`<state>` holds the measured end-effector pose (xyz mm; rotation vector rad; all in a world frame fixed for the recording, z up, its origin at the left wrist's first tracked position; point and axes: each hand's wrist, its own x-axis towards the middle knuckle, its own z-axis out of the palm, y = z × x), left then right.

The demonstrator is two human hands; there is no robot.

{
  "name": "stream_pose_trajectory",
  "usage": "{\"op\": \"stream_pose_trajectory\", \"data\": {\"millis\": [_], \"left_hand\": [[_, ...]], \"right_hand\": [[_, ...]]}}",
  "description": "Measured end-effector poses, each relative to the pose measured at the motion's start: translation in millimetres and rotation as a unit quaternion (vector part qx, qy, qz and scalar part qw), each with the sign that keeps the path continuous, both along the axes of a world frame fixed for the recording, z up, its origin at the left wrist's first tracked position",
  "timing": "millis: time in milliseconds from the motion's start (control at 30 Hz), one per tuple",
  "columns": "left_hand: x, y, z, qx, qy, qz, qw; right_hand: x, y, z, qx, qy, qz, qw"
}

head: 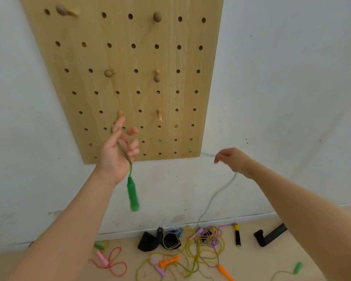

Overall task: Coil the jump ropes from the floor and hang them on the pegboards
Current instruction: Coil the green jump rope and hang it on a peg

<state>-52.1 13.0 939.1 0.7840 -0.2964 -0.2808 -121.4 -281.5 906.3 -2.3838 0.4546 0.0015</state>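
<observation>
A green jump rope runs between my two hands in front of a wooden pegboard (130, 82) on the white wall. My left hand (118, 151) is raised, palm up, with the cord looped over its fingers, and a green handle (133, 195) dangles blurred below the wrist. My right hand (231, 159) pinches the blurred cord at the board's lower right corner. From there the cord (217, 195) drops to the floor. The rope's other green handle (298, 267) lies on the floor at the right.
Several wooden pegs (159, 115) stick out of the board. A tangle of yellow, purple, orange and pink ropes (190, 254) lies on the floor below, by black objects (158, 240) at the wall. A black bracket (270, 236) sits at right.
</observation>
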Motion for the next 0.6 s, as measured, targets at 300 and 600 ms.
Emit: {"op": "stream_pose_trajectory", "data": {"millis": [300, 600], "left_hand": [[-36.1, -82.6, 12.0, 0.353, -0.088, -0.150, 0.919], [-63.2, -131.6, 17.7, 0.338, -0.095, -0.302, 0.886]], "right_hand": [[-23.0, 64.0, 83.4, -0.209, -0.119, 0.328, 0.914], [-52.0, 3.5, 83.7, 0.043, -0.237, 0.176, 0.954]]}}
